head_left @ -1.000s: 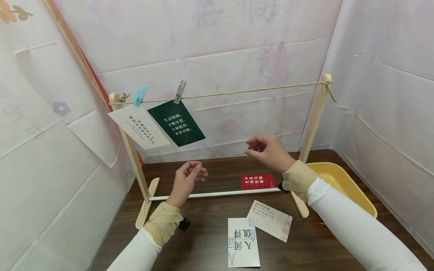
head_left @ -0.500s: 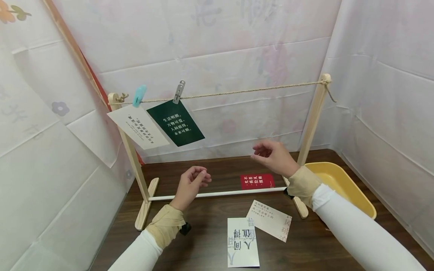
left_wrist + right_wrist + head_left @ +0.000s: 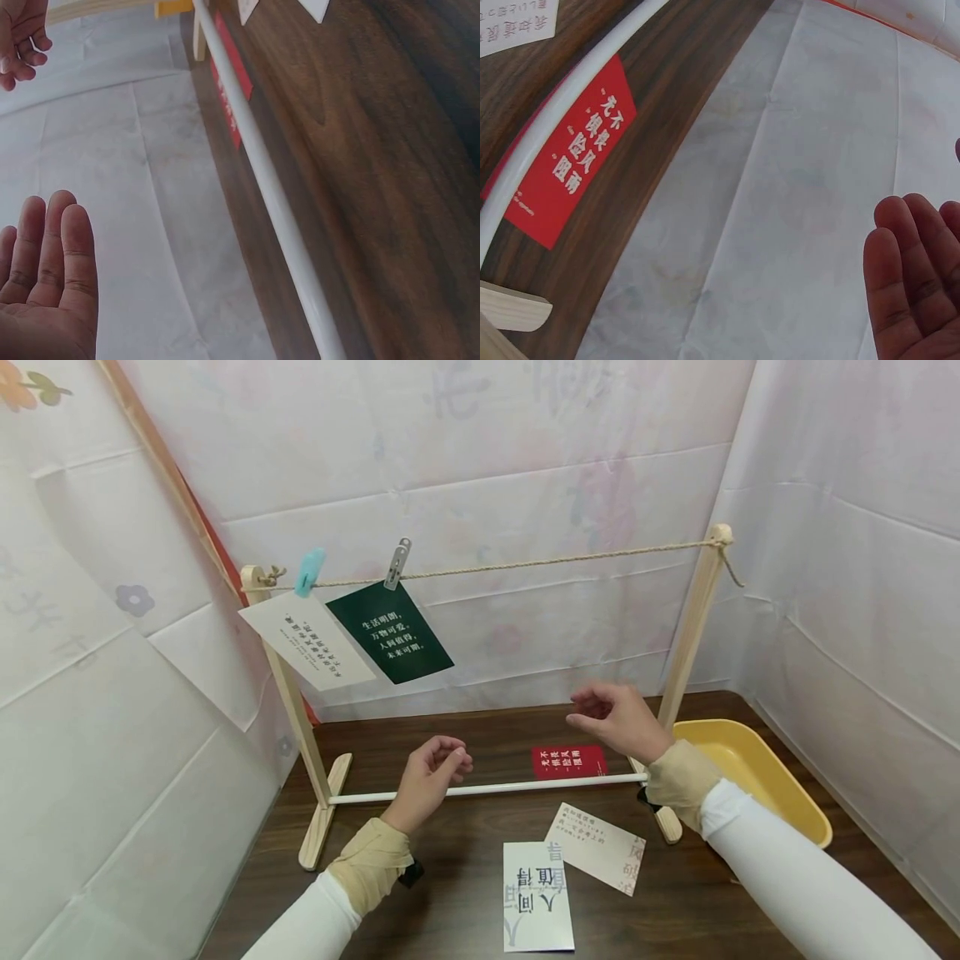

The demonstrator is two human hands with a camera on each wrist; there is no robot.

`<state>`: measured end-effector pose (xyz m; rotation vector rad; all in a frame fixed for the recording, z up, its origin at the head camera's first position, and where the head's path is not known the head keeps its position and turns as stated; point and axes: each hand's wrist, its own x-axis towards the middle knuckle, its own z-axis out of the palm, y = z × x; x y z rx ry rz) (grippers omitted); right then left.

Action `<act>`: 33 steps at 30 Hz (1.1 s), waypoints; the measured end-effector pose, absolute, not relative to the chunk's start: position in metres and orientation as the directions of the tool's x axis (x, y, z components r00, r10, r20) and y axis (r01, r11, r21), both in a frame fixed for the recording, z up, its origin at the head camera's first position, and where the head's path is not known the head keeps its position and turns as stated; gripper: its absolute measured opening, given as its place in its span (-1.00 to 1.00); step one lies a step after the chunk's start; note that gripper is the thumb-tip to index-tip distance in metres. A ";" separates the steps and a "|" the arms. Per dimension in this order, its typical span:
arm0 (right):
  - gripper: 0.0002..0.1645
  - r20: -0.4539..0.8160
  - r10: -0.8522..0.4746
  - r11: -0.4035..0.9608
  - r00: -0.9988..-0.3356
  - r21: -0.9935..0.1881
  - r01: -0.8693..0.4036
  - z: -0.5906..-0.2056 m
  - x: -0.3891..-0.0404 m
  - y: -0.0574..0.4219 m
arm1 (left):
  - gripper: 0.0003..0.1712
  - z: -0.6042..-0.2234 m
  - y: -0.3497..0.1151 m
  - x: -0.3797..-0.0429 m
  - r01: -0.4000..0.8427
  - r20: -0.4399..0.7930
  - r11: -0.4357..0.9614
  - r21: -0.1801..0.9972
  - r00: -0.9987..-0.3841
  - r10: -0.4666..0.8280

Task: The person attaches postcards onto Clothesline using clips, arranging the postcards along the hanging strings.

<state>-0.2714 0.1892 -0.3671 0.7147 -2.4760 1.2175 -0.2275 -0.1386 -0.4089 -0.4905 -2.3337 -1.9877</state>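
In the head view my left hand (image 3: 429, 778) hovers above the white crossbar (image 3: 510, 787), its fingers loosely bent around nothing. My right hand (image 3: 621, 720) is held up near the right post, relaxed, with nothing in it. Below and left of that hand a red card (image 3: 568, 762) lies on the table behind the crossbar. A twine line (image 3: 555, 561) runs between two wooden posts. From it hang a white card (image 3: 307, 639), held by a blue clip (image 3: 310, 572), and a dark green card (image 3: 390, 632), held by a metal clip (image 3: 398, 564).
A white card with large characters (image 3: 536, 910) lies at the front of the table, beside a cream card (image 3: 597, 852). On the right, behind my forearm, stands a yellow tray (image 3: 795, 785). The wooden posts (image 3: 693, 627) rest on flat feet. White sheets surround the table.
Both hands have drifted right and slightly down, the right one moving closer to the right post. The cards, clips and line stay where they were.
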 end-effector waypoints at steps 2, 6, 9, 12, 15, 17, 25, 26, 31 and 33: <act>-0.70 0.445 -0.298 0.523 -0.845 -0.664 -0.534 -0.369 -0.270 0.191 | -0.82 -0.412 -0.138 -0.227 0.260 0.226 0.142 0.955 -0.949 0.220; -0.71 0.434 -0.291 0.532 -0.852 -0.667 -0.522 -0.374 -0.269 0.195 | -0.83 -0.418 -0.135 -0.225 0.265 0.224 0.161 0.951 -0.946 0.235; -0.72 0.434 -0.285 0.532 -0.855 -0.670 -0.517 -0.379 -0.268 0.199 | -0.84 -0.422 -0.132 -0.221 0.267 0.218 0.181 0.946 -0.942 0.254; -0.72 0.435 -0.277 0.531 -0.857 -0.674 -0.514 -0.385 -0.267 0.204 | -0.84 -0.425 -0.130 -0.218 0.276 0.213 0.211 0.938 -0.936 0.280; -0.70 0.432 -0.262 0.547 -0.863 -0.670 -0.501 -0.389 -0.266 0.207 | -0.83 -0.427 -0.128 -0.215 0.289 0.212 0.233 0.929 -0.929 0.305; -0.69 0.424 -0.252 0.560 -0.870 -0.669 -0.489 -0.391 -0.264 0.210 | -0.83 -0.429 -0.127 -0.214 0.294 0.210 0.248 0.923 -0.926 0.313; -0.69 0.387 -0.241 0.568 -0.890 -0.687 -0.453 -0.400 -0.262 0.219 | -0.82 -0.465 -0.125 -0.225 0.350 0.238 0.309 0.884 -0.908 0.346; -0.70 0.387 -0.240 0.566 -0.890 -0.689 -0.452 -0.401 -0.261 0.221 | -0.79 -0.471 -0.125 -0.227 0.361 0.244 0.317 0.877 -0.904 0.352; -0.72 0.378 -0.233 0.573 -0.896 -0.691 -0.441 -0.405 -0.257 0.227 | -0.73 -0.482 -0.125 -0.227 0.417 0.270 0.367 0.832 -0.881 0.389; -0.72 0.372 -0.231 0.577 -0.899 -0.692 -0.434 -0.407 -0.256 0.230 | -0.74 -0.483 -0.125 -0.225 0.425 0.262 0.386 0.819 -0.875 0.407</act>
